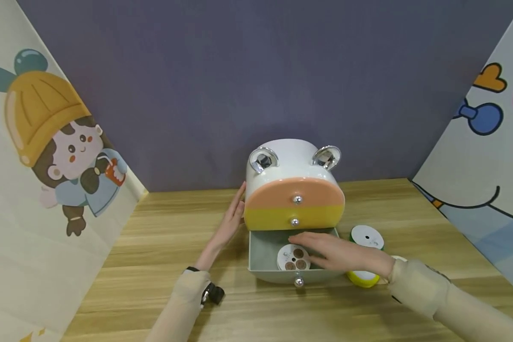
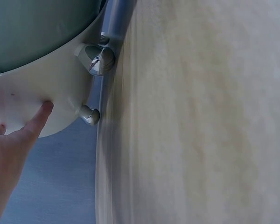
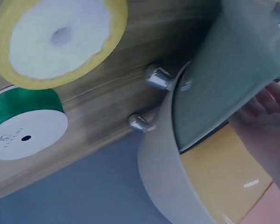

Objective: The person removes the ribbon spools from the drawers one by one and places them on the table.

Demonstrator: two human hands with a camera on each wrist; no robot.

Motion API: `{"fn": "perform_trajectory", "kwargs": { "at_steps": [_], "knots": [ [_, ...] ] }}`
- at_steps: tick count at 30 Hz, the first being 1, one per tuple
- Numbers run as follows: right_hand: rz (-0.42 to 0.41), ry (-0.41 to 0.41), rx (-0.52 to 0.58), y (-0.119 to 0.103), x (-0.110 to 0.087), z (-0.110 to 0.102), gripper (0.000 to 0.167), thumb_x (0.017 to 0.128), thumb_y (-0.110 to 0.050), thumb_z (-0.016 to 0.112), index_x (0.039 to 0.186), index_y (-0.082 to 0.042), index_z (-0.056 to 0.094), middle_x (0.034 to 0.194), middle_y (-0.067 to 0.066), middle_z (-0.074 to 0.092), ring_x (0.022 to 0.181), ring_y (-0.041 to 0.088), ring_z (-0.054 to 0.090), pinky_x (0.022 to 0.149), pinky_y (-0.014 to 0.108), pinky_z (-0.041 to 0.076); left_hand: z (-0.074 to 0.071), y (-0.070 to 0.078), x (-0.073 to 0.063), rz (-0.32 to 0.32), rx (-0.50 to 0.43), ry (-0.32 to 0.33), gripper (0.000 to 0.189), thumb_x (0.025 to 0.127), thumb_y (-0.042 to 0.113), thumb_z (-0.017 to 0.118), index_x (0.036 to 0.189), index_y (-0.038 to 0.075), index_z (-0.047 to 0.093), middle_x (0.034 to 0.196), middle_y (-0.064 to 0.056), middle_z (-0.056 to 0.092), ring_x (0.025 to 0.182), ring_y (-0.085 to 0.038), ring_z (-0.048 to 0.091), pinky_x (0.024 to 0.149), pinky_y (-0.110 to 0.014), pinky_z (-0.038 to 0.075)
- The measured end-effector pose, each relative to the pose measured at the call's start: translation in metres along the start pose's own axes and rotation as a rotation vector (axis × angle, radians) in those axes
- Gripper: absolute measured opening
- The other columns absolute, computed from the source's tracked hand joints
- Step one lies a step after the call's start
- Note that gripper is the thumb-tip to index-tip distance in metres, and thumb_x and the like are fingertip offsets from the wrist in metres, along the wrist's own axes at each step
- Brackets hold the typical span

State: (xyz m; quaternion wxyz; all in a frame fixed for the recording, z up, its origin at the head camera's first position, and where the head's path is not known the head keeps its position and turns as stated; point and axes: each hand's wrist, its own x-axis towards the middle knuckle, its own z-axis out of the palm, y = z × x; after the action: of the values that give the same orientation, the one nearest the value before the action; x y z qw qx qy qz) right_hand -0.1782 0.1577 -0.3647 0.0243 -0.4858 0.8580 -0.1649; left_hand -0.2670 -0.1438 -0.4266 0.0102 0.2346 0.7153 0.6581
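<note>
A small white drawer cabinet [image 1: 290, 164] with silver ears has its bottom grey-green drawer [image 1: 262, 244] pulled out. Inside it, a white spool [image 1: 285, 256] printed with brown circles leans near the front wall. My right hand [image 1: 335, 250] is over the drawer, fingers extended and thumb apart, with fingertips right beside the spool. In the right wrist view, that hand [image 3: 266, 123] reaches past the drawer's edge, its fingertips hidden. The left hand [image 1: 230, 223] rests against the cabinet's left side; in the left wrist view, a straight finger touches the white wall.
Right of the cabinet lie a green ribbon spool [image 3: 28, 112] and a yellow ribbon spool [image 3: 102, 42] on the wooden table [image 1: 162, 266]. A pale edge [image 1: 399, 259] shows behind my right wrist. A dark wall [image 1: 196, 95] stands behind, with printed panels at both sides.
</note>
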Motion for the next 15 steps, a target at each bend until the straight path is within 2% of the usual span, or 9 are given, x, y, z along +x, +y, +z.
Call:
{"fn": "perform_trajectory", "kwargs": {
  "at_steps": [3,9,12,15],
  "knots": [
    [-0.012,-0.055,-0.04,0.007,0.001,0.003,0.062,0.086,0.0,0.071,0.143,0.002,0.046,0.143,0.014,0.055,0.129,0.029,0.056,0.104,0.044,0.051,0.0,0.0,-0.001,0.002,0.002,-0.001,0.055,0.108,0.045,0.031,0.159,0.039,0.013,0.169,0.003,0.009,0.147,-0.039,0.031,0.104,-0.059,0.046],
    [0.063,-0.161,-0.02,0.015,0.01,0.008,0.082,0.077,-0.009,0.083,0.148,-0.002,0.041,0.15,0.014,0.049,0.136,0.031,0.049,0.111,0.046,0.045,0.0,-0.001,-0.001,-0.005,0.007,-0.005,0.055,0.108,0.045,0.031,0.159,0.039,0.012,0.169,0.003,0.007,0.149,-0.039,0.029,0.105,-0.06,0.045],
    [0.1,-0.204,0.009,0.018,0.015,0.013,0.084,0.077,-0.003,0.081,0.15,-0.003,0.039,0.152,0.012,0.047,0.137,0.029,0.049,0.112,0.044,0.045,0.0,-0.001,-0.001,-0.008,0.005,-0.007,0.056,0.107,0.048,0.031,0.159,0.04,0.011,0.169,0.004,0.006,0.149,-0.038,0.028,0.106,-0.061,0.044],
    [0.112,-0.229,0.05,0.019,0.019,0.017,0.081,0.077,0.009,0.072,0.15,-0.003,0.039,0.15,0.01,0.05,0.13,0.023,0.054,0.109,0.04,0.048,0.0,-0.002,0.0,-0.01,0.001,-0.009,0.057,0.106,0.052,0.031,0.158,0.042,0.012,0.169,0.004,0.006,0.149,-0.038,0.029,0.106,-0.061,0.045]
  ]
}}
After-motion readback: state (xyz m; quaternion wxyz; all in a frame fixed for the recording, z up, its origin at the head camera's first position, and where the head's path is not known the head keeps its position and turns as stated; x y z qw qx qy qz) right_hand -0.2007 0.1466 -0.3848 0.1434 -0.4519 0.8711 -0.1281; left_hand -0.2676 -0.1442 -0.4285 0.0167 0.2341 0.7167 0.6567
